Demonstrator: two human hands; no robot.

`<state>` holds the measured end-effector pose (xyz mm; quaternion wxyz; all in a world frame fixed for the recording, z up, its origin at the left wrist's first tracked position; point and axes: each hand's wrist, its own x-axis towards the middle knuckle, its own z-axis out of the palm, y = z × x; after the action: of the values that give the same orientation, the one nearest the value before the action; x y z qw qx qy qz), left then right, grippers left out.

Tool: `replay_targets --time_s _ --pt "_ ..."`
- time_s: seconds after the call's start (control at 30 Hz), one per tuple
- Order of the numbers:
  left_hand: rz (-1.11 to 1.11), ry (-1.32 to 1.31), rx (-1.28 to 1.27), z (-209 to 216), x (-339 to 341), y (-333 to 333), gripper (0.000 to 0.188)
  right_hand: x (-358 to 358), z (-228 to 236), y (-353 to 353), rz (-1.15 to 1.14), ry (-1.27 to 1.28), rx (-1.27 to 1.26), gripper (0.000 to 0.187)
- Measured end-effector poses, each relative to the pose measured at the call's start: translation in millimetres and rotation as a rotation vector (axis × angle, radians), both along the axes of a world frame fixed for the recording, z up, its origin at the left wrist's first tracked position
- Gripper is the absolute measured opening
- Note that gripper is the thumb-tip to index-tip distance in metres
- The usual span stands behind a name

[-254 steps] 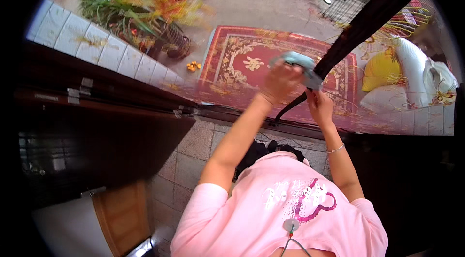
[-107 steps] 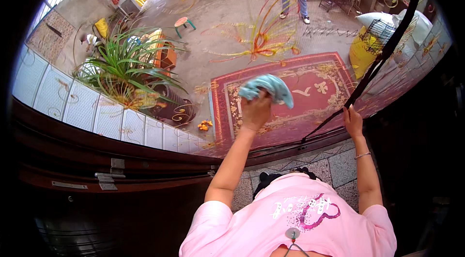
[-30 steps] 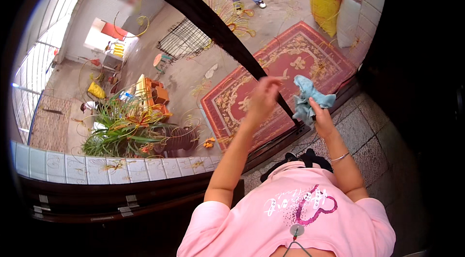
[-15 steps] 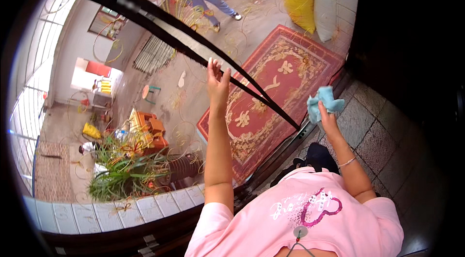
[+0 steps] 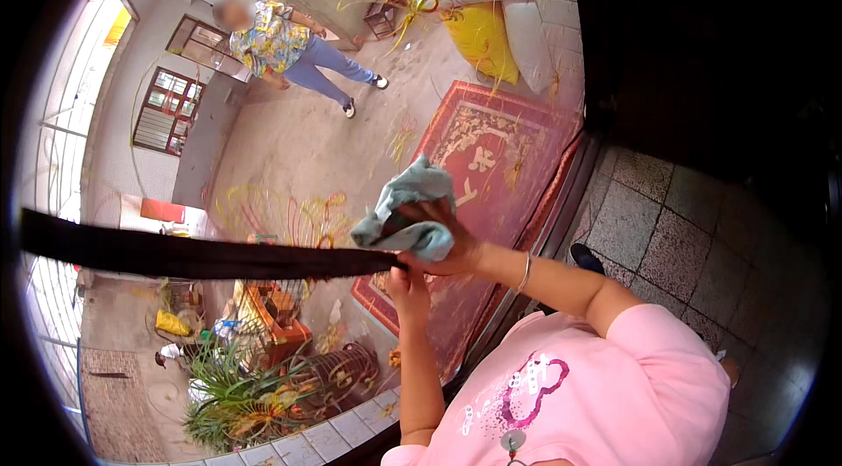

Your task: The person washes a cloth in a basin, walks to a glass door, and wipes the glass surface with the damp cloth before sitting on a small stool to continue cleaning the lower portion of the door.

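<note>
A light blue cloth (image 5: 405,181) is draped over my right hand (image 5: 443,233), whose fingers are partly hidden in its folds and closed on it. Just below, my left hand (image 5: 408,283) is closed on the black edge strip (image 5: 210,248) of a see-through curtain printed with yellow loops. The strip stretches from the far left to my hands, which are close together. The cloth lies against or just above the strip's end; exact contact is hard to make out.
Beyond the curtain, a red patterned rug (image 5: 465,159) lies by the dark door sill. A person (image 5: 285,49) stands farther back. Yellow and white sacks (image 5: 482,40) are stacked by the tiled wall. Lower left are a leafy plant (image 5: 228,387) and orange wooden furniture (image 5: 267,317).
My right hand has brought the cloth up and left, beside my left hand. My left hand has lowered and closed on a black strip, which now runs nearly level. The view has shifted.
</note>
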<state>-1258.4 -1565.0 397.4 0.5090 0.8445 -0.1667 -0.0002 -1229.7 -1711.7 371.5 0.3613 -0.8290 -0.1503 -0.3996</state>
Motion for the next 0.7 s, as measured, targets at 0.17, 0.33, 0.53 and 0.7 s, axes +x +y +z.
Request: replay_targets --time_s 0.17,0.33,0.53,0.7 --pt "-0.059 0.087 -0.169 30.4 -19.6 -32.3 0.026 153.4 -9.1 -149.3 -0.516 0.023 0.474 0.033" --pt "-0.018 0.114 -0.097 25.1 -22.8 -30.7 0.028 218.5 23.0 -244.5 -0.355 -0.190 1.177 0.044" --pt "0.070 0.279 -0.233 41.8 -24.7 -33.9 0.025 57.2 63.6 -73.8 0.244 0.028 -0.231 0.066" --pt "0.149 0.318 -0.283 48.6 -32.4 -29.3 0.026 127.4 65.7 -122.6 0.230 -0.360 -0.250 0.048"
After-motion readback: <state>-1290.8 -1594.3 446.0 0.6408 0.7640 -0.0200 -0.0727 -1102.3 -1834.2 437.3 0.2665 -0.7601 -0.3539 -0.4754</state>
